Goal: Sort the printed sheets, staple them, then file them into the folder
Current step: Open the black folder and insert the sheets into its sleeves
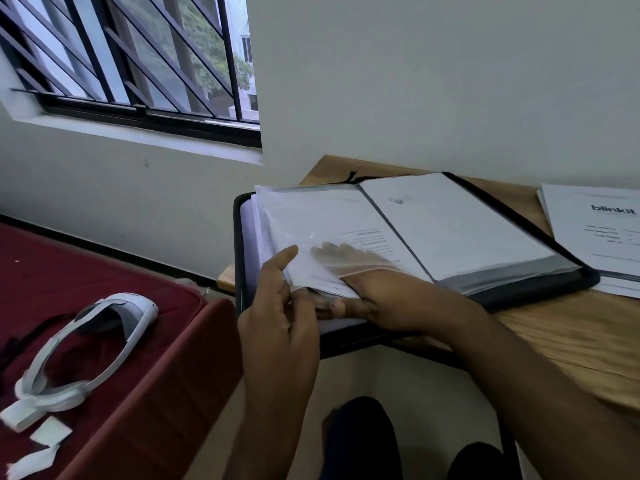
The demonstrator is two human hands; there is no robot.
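A black display folder [540, 289] lies open on the corner of a wooden desk [571, 337], its clear sleeves holding printed sheets. My right hand [377, 299] has its fingers slid inside a clear sleeve [311, 233] on the left page; they show through the plastic over a printed sheet. My left hand [277, 306] pinches the near edge of that sleeve, thumb raised against the stack of sleeves. A stack of printed sheets [595, 230] with a "blinkit" heading lies on the desk to the right of the folder.
A white head strap device [93, 344] lies on a dark red mattress [114, 393] to the left. The wall and a barred window [131, 60] stand behind. My legs [360, 441] show below the desk edge.
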